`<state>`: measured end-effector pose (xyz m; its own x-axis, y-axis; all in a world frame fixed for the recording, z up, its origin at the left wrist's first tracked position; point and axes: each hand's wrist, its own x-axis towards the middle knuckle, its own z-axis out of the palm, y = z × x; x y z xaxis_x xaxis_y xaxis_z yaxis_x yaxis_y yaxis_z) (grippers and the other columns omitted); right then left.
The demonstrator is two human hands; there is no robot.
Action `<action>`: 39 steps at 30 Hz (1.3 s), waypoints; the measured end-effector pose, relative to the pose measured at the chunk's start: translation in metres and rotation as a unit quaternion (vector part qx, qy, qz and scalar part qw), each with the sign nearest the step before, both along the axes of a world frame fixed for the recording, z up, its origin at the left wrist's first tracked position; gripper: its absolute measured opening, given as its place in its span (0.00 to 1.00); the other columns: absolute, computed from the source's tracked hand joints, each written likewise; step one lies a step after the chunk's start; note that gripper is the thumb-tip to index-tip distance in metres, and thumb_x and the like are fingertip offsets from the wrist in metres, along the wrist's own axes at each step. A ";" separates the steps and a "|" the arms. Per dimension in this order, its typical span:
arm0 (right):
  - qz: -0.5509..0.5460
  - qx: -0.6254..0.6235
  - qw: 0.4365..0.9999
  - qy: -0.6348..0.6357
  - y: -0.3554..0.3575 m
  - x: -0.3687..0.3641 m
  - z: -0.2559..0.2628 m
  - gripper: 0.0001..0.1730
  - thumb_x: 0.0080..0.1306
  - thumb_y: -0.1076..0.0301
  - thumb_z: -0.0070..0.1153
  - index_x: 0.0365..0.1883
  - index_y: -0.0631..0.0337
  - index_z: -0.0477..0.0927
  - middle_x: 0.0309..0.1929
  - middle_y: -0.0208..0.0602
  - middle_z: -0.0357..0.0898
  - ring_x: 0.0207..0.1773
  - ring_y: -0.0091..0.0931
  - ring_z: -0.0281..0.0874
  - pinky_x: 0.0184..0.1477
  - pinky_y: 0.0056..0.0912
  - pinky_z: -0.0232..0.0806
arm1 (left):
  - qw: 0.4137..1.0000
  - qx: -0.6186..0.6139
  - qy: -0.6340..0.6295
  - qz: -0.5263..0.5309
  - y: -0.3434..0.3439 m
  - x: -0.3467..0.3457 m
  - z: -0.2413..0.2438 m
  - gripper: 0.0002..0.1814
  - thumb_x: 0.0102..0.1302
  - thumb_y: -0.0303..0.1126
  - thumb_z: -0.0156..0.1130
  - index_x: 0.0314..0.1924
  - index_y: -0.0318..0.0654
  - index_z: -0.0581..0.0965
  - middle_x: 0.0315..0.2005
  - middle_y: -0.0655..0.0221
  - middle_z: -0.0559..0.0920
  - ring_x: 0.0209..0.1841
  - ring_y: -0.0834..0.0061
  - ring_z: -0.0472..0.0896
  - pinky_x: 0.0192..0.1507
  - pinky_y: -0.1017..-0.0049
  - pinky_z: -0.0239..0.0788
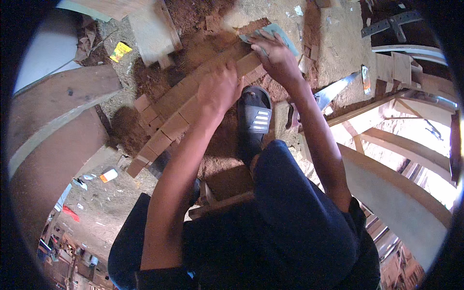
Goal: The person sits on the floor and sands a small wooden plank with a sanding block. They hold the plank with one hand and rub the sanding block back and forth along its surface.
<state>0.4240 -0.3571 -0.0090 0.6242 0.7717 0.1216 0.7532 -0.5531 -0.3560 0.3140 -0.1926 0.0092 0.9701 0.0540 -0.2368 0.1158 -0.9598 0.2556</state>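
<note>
A long wooden piece (pixel 181 92) lies slantwise in front of me, with a row of block-like segments along its near edge. My left hand (pixel 219 87) grips it around the middle, its fingers over the upper surface. At its upper right end, my right hand (pixel 273 54) holds a thin blue-green sheet (pixel 284 36), which looks like sandpaper, against the wood. Fingers cover part of the sheet. Small wooden blocks (pixel 146 108) sit beside the lower left end. Just below the piece, between my arms, is my foot in a striped slide sandal (pixel 256 112).
A handsaw (pixel 335 90) lies right of my right forearm. Reddish-brown sawdust (pixel 127 127) covers much of the ground. Large curved boards (pixel 61 87) stand at left, and a wooden frame (pixel 395 163) at right. A yellow wrapper (pixel 120 51) lies at upper left.
</note>
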 end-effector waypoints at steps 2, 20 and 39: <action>-0.046 0.014 0.998 0.048 0.000 -0.005 -0.002 0.16 0.68 0.67 0.52 0.53 0.52 0.80 0.59 0.33 0.77 0.70 0.36 0.62 0.72 0.47 0.53 | 0.999 0.003 -0.049 0.004 -0.001 -0.003 -0.004 0.21 0.63 0.47 0.61 0.44 0.36 0.73 0.34 0.55 0.81 0.35 0.58 0.84 0.34 0.63 0.79; -0.112 0.005 0.987 0.113 0.010 -0.002 0.006 0.16 0.71 0.63 0.50 0.52 0.59 0.80 0.56 0.42 0.79 0.65 0.41 0.68 0.67 0.41 0.60 | 0.998 -0.063 0.019 0.020 0.002 0.000 0.002 0.29 0.64 0.53 0.54 0.50 0.31 0.74 0.37 0.48 0.82 0.38 0.53 0.84 0.41 0.59 0.77; -0.092 -0.172 0.962 0.191 0.023 0.005 0.023 0.24 0.73 0.50 0.43 0.53 0.58 0.79 0.59 0.46 0.75 0.64 0.45 0.68 0.65 0.43 0.61 | 0.995 -0.008 -0.095 -0.023 0.001 -0.004 -0.009 0.18 0.62 0.44 0.59 0.42 0.36 0.73 0.33 0.56 0.80 0.34 0.57 0.84 0.32 0.64 0.79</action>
<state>0.4288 -0.3345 0.0137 0.7019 0.5979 -0.3871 0.4823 -0.7989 -0.3594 0.3100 -0.1912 0.0006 0.9988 0.0064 -0.0493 0.0201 -0.9587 0.2837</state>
